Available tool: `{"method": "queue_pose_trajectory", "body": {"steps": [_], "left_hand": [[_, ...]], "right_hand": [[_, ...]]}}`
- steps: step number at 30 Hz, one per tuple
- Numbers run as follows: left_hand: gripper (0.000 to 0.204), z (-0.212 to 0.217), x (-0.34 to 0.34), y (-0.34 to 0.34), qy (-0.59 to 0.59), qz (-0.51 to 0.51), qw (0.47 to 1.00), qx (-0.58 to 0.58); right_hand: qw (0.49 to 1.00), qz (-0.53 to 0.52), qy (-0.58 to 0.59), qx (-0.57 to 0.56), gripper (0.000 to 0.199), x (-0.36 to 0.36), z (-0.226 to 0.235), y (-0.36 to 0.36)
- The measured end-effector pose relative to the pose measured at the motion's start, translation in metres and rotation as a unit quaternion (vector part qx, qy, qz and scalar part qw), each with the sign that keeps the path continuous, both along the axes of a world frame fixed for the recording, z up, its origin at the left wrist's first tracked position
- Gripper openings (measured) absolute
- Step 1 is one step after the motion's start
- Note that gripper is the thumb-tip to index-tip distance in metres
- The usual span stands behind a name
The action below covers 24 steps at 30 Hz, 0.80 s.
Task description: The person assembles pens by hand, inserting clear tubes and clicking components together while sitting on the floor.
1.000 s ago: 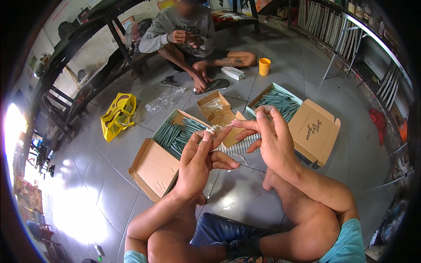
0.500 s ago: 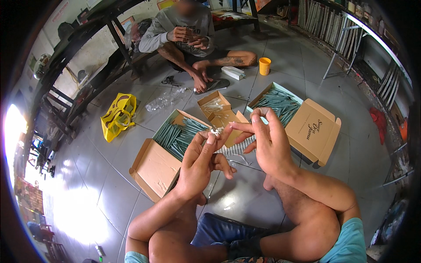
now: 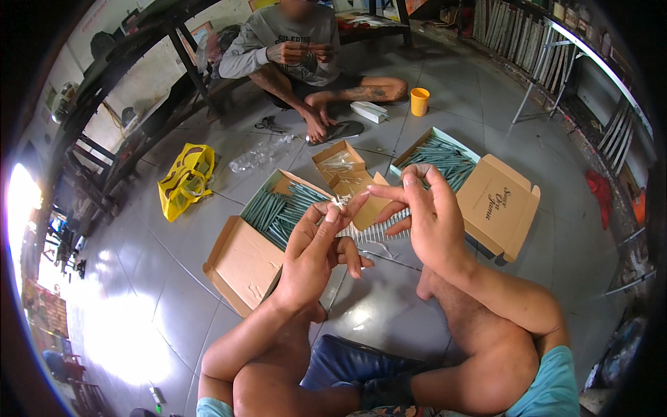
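Note:
Above the open boxes on the floor, my left hand (image 3: pixel 310 250) pinches a small clump of white pieces (image 3: pixel 340 202) between thumb and forefinger, its other fingers curled. My right hand (image 3: pixel 439 233) has its thumb and forefinger together close to the tip of the left forefinger. Whatever it grips there is too small to make out. Beneath the hands lies a row of thin, pale, evenly spaced strips (image 3: pixel 379 233), partly covered by them. Dull green sticks (image 3: pixel 295 208) fill the left cardboard box (image 3: pixel 243 263). More green sticks (image 3: pixel 439 165) fill the right cardboard box (image 3: pixel 499 208).
Between these boxes stands a smaller carton (image 3: pixel 338 149) with thin white pieces. Across from me a person (image 3: pixel 299 52) sits cross-legged, hands raised together. A yellow bag (image 3: pixel 186 181), clear plastic (image 3: pixel 260 154), a sandal (image 3: pixel 340 132), a white box (image 3: pixel 369 111) and an orange cup (image 3: pixel 420 102) lie around.
Both my hands keep their pinches, with the right hand shifted slightly right and up. The person opposite has lifted their hands a little.

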<state>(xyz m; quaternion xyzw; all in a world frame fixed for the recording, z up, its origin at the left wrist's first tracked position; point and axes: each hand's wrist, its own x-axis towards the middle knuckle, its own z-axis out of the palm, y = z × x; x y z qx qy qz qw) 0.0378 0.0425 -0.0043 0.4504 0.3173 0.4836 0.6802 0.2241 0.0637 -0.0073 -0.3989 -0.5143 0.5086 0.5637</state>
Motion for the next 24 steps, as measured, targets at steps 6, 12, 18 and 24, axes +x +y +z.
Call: {"method": "queue_pose_trajectory", "body": {"steps": [6,12,18,24], "left_hand": [[0.022,-0.005,-0.007,0.004,-0.040,0.032,0.999,-0.012],[0.021,-0.001,-0.011,0.004,-0.064,0.026,0.998,-0.016],[0.025,0.006,-0.006,0.000,-0.016,0.034,0.999,-0.009],[0.026,0.006,-0.005,-0.001,-0.014,0.037,0.999,-0.024]], "right_hand": [[0.999,-0.030,0.001,0.019,0.032,0.009,-0.003,0.006],[0.999,-0.031,-0.017,-0.002,0.028,0.015,0.003,0.005],[0.999,-0.034,0.004,-0.021,0.027,0.016,0.004,0.007],[0.998,-0.047,0.022,-0.031,0.029,0.015,0.006,0.007]]}}
